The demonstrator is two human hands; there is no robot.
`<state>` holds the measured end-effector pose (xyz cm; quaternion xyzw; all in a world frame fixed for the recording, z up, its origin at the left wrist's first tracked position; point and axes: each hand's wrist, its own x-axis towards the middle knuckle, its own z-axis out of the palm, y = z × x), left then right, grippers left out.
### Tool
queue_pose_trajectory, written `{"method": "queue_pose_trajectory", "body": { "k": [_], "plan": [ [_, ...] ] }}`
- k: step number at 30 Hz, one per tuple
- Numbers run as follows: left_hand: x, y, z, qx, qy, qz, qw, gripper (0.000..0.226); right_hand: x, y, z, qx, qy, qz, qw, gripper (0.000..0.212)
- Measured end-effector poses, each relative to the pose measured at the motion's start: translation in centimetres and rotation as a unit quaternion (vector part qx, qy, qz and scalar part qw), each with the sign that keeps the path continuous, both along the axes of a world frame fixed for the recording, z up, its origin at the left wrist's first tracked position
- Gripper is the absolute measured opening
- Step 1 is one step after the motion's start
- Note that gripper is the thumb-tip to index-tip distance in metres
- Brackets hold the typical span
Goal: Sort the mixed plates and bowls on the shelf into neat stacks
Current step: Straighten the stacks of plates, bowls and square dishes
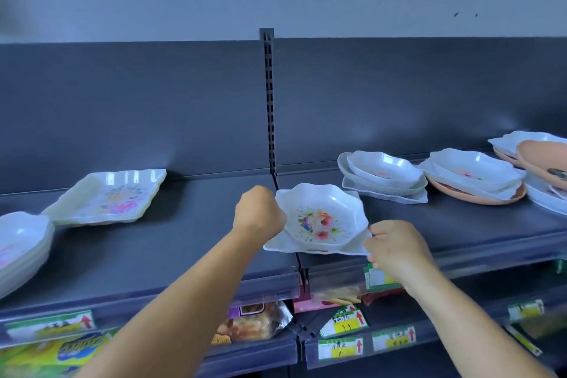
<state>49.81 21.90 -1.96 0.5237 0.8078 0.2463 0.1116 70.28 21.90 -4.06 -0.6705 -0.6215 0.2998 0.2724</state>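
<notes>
Floral bowl [322, 218] on square plate [352, 247], both hands' grip, dark shelf [153, 248]

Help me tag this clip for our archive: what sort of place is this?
Most likely a shop aisle. The dark shelf has price tags clipped along its front edges, packaged snacks sit on the tier below, and plates lie out in stacks like goods on display.

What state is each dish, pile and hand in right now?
Flowered bowl: upright, on a flat plate, left hand's grip on its rim.
Flat plate: under the bowl, pinched by right hand.
Left hand: curled on bowl rim.
Right hand: pinching plate edge.
Square plates: stacked neatly.
Bowl stack: nested, far left.
Right piles: still mixed.
</notes>
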Motion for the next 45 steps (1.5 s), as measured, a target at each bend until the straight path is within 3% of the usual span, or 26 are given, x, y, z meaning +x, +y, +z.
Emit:
{"method": "queue_pose_trajectory", "body": {
  "k": [3,11,16,25,37,45],
  "plan": [
    [-1.1,-1.0,0.3,-0.001,-0.009,0.031,0.999,0.032,-0.7,-0.3,0.6,-0.005,0.058,0.001,0.998,0.027],
    [-4.7,-5.3,1.3,0.021,-0.005,0.127,0.992,0.034,-3.5,-1.8,2.1,-0.004,0.111,0.073,0.991,0.019],
    [-7.9,-8.4,1.9,0.072,-0.014,0.176,0.982,0.013,-6.2,-2.6,2.3,0.001,0.137,0.114,0.984,0.021],
    [-15.1,-14.5,3.6,0.132,-0.057,0.27,0.952,0.025,-13.5,-3.5,3.3,0.03,0.174,0.167,0.97,0.028],
    [-28.2,-22.8,5.1,0.161,-0.07,0.374,0.911,0.021,-27.2,-2.9,3.8,0.021,0.231,0.156,0.96,0.027],
    [-33.5,-25.6,4.0,0.104,-0.035,0.415,0.903,0.018,-34.0,-2.4,3.4,0.005,0.223,0.136,0.965,0.027]
  ]
}}
